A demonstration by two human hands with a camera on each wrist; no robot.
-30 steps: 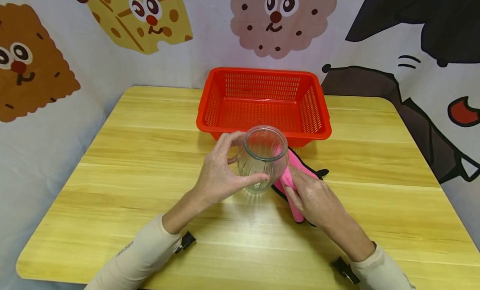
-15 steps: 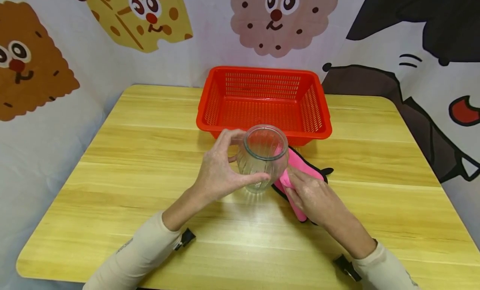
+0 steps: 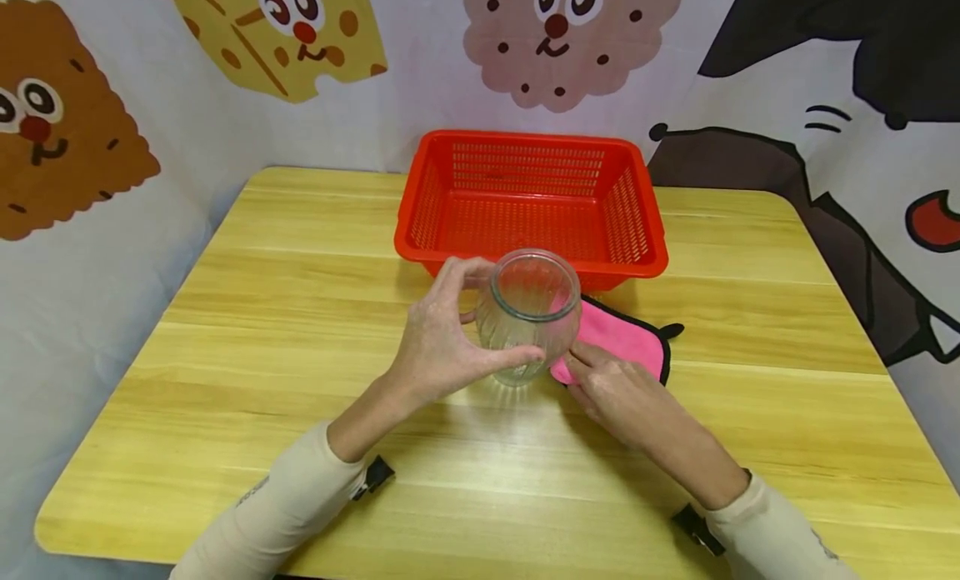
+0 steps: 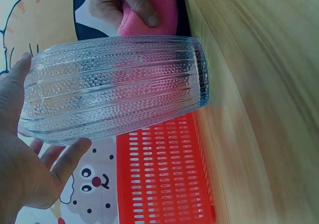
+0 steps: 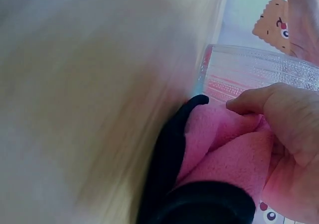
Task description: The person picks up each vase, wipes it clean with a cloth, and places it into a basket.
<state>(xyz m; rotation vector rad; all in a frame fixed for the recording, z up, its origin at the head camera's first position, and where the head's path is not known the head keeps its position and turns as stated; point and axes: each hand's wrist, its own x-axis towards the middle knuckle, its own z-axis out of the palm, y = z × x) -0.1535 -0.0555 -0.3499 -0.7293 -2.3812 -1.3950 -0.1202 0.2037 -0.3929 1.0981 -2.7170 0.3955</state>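
A clear ribbed glass jar (image 3: 501, 323) is upright above the wooden table, its mouth facing up. My left hand (image 3: 438, 347) grips it from the left, thumb on the near side and fingers round the far side. The left wrist view shows the jar's (image 4: 114, 84) dotted, grooved wall; I cannot tell whether its base touches the table. To the right, my right hand (image 3: 626, 397) pinches a pink cloth with black edging (image 3: 626, 342) beside the jar's lower side. Folds of the cloth (image 5: 229, 154) bunch under the right thumb in the right wrist view.
A red plastic basket (image 3: 431, 257) with slotted walls stands just behind the jar at the table's back. Printed cartoon fabric (image 3: 420, 80) hangs behind and beside the wooden table (image 3: 247, 355).
The right hand has shifted slightly, and the cloth has swung rightward; its lower end no longer hangs below the hand. My left hand and the jar have barely moved.
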